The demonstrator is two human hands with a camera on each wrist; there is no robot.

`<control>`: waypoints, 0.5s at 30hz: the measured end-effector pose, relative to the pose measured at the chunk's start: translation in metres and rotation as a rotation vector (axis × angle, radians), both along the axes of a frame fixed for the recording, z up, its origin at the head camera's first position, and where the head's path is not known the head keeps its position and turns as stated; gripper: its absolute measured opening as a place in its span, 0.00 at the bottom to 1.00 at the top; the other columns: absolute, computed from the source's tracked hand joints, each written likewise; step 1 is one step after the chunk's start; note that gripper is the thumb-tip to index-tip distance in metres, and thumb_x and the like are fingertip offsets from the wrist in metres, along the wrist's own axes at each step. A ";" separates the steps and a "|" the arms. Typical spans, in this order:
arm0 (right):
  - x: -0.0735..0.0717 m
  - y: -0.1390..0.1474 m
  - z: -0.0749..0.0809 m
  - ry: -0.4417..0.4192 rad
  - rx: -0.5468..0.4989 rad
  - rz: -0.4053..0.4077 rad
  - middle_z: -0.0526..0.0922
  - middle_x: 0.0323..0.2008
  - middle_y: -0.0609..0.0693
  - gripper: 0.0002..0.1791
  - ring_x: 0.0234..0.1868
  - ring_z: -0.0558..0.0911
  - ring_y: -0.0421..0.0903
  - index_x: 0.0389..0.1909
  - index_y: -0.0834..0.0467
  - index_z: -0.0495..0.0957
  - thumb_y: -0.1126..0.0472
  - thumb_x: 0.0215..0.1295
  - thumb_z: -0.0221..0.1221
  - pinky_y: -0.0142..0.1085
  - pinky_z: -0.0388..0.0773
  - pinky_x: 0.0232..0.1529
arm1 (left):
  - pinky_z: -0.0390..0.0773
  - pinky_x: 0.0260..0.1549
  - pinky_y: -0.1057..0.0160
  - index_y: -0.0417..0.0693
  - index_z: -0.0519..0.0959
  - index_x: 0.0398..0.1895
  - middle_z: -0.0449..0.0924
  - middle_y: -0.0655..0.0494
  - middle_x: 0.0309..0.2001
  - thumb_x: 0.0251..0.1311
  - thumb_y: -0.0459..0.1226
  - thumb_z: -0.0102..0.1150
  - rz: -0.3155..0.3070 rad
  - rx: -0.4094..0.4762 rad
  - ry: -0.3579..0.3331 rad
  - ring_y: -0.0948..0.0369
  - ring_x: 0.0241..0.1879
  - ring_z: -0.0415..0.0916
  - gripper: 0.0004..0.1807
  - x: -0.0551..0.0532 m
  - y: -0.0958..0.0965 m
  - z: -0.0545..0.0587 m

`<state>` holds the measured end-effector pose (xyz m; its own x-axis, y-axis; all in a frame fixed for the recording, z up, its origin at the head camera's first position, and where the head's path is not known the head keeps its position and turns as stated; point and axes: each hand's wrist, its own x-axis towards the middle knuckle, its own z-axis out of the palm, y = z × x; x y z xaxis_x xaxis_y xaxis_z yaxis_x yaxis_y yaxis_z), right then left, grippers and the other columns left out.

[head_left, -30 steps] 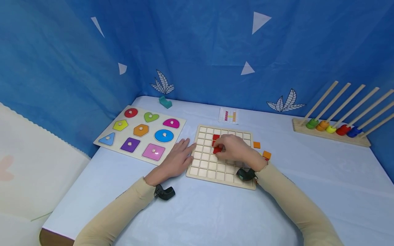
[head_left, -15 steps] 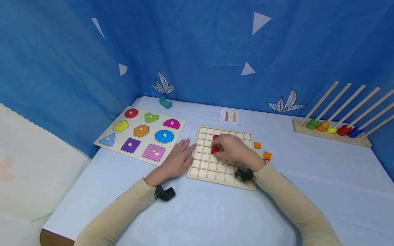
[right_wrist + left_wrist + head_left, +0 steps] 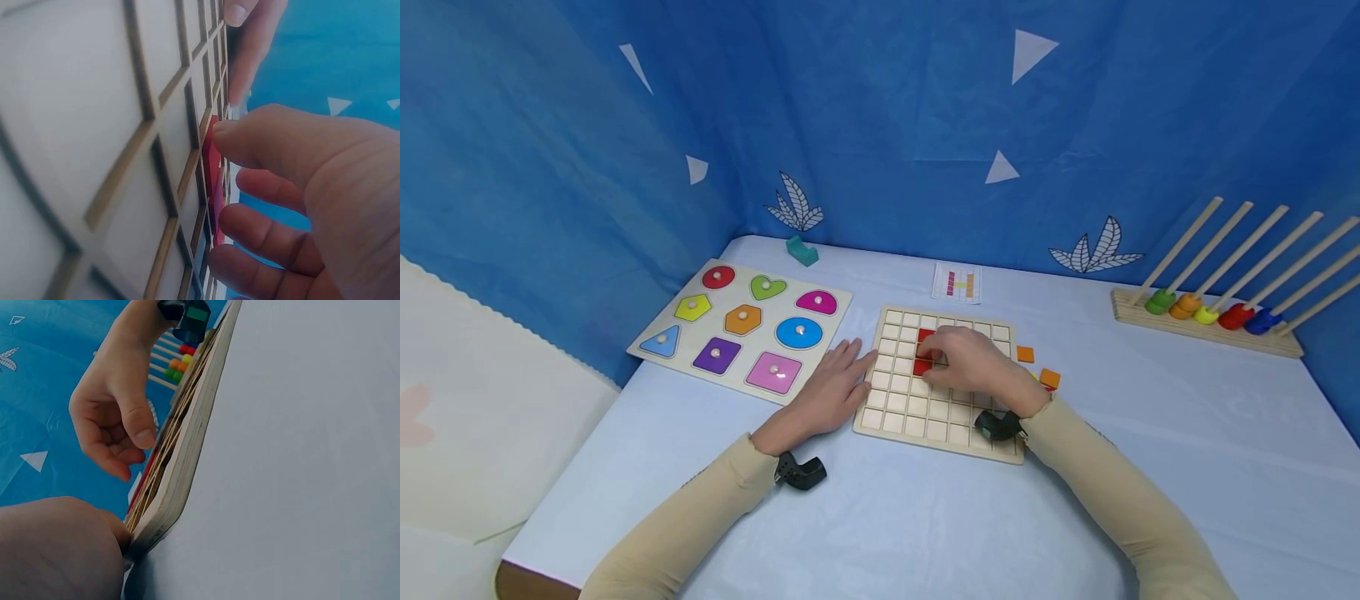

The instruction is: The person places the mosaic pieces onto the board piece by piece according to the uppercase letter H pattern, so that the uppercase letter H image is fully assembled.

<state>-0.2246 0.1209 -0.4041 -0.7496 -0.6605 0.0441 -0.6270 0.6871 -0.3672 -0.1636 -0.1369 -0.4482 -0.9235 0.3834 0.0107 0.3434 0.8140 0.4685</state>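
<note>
Across the lower frame spreads a pale tabletop (image 3: 880, 542), with a shape puzzle (image 3: 739, 283) at left and a wooden grid board (image 3: 917, 405) near centre. The left hand (image 3: 826, 387) lies fingers spread against the board's left edge; the right hand (image 3: 968, 360) bends its fingers loosely over red tiles (image 3: 922, 367) just right of frame centre.

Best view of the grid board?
Head: the grid board shows nearly whole, the right hand covering part. Left wrist: nearly edge-on, mostly just its side. Right wrist: close but steeply slanted, cut off by the frame.
</note>
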 end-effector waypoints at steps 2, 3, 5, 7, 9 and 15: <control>0.000 0.002 0.001 -0.003 -0.002 -0.005 0.85 0.37 0.47 0.12 0.35 0.79 0.43 0.45 0.54 0.87 0.57 0.60 0.70 0.37 0.78 0.38 | 0.49 0.79 0.39 0.43 0.63 0.78 0.53 0.37 0.80 0.75 0.42 0.48 0.000 0.007 0.003 0.40 0.81 0.46 0.31 0.000 0.000 0.000; 0.000 0.004 0.002 0.000 -0.002 -0.008 0.85 0.37 0.47 0.12 0.35 0.79 0.42 0.45 0.54 0.87 0.57 0.60 0.69 0.37 0.78 0.38 | 0.49 0.79 0.38 0.43 0.63 0.77 0.53 0.37 0.80 0.74 0.42 0.48 -0.001 0.012 0.007 0.39 0.81 0.46 0.31 0.000 0.000 0.000; 0.001 0.009 0.004 0.004 -0.002 -0.012 0.85 0.36 0.47 0.12 0.35 0.78 0.42 0.45 0.54 0.87 0.57 0.60 0.69 0.36 0.77 0.37 | 0.49 0.79 0.38 0.43 0.63 0.77 0.53 0.37 0.80 0.75 0.42 0.48 -0.002 0.015 0.011 0.39 0.81 0.46 0.31 0.001 0.000 0.000; 0.001 0.015 0.006 0.004 -0.006 -0.019 0.85 0.36 0.48 0.13 0.34 0.78 0.42 0.46 0.55 0.87 0.57 0.61 0.69 0.36 0.76 0.36 | 0.50 0.79 0.38 0.42 0.63 0.77 0.54 0.36 0.80 0.74 0.41 0.48 -0.003 0.020 0.016 0.39 0.81 0.46 0.30 0.001 0.000 0.000; 0.002 0.024 0.008 0.010 -0.007 -0.032 0.85 0.36 0.49 0.14 0.34 0.77 0.42 0.47 0.56 0.87 0.58 0.61 0.68 0.36 0.76 0.35 | 0.50 0.79 0.38 0.43 0.63 0.77 0.54 0.36 0.80 0.74 0.41 0.48 -0.003 0.015 0.017 0.39 0.81 0.46 0.30 0.001 0.000 -0.001; 0.007 0.054 0.015 -0.001 0.027 -0.127 0.85 0.36 0.50 0.16 0.32 0.77 0.43 0.48 0.57 0.87 0.56 0.60 0.70 0.36 0.76 0.35 | 0.50 0.79 0.38 0.43 0.63 0.77 0.53 0.36 0.80 0.75 0.41 0.48 -0.004 0.007 0.012 0.39 0.81 0.46 0.30 0.001 0.000 -0.001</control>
